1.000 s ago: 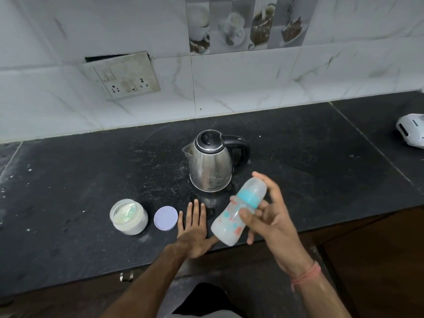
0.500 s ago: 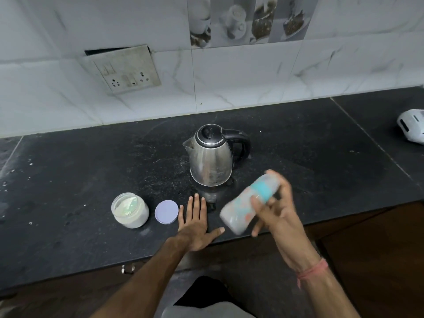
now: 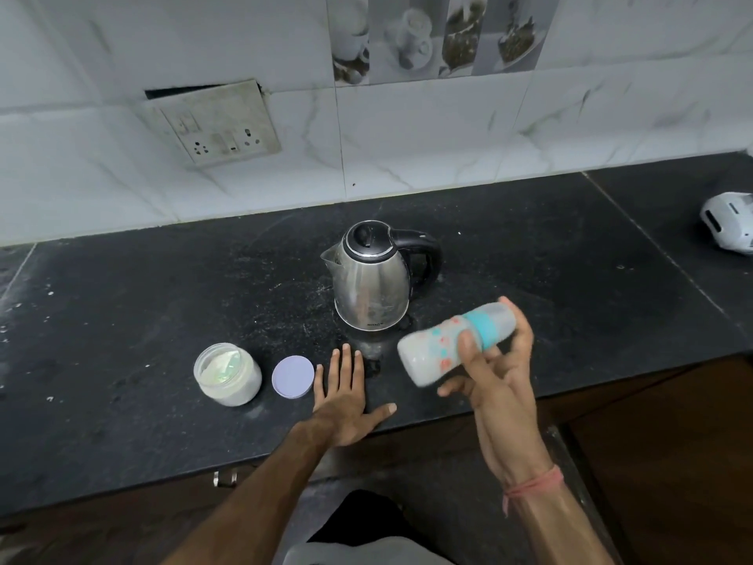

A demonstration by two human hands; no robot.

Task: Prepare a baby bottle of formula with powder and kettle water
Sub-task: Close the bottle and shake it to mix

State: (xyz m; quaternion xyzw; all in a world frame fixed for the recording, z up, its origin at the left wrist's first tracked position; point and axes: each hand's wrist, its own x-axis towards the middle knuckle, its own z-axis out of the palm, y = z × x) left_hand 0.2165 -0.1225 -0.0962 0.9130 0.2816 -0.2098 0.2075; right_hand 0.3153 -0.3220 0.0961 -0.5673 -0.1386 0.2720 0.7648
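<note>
Over the last second I've swung the bottle [image 3: 456, 344] from near upright to almost lying flat, in front of the kettle [image 3: 373, 279] and above the surface [image 3: 122, 320]. I judge I'm shaking it to mix the formula. My right hand [image 3: 495, 377] grips its capped end. My left hand [image 3: 344, 395] lies flat and open before the kettle, holding nothing, beside the lid [image 3: 292, 377] and open jar [image 3: 227, 373].

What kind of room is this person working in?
Most likely a home kitchen. A dark stone counter runs below a tiled wall that has pictures of cups and a switch-and-socket plate, and a steel electric kettle stands on the counter.
</note>
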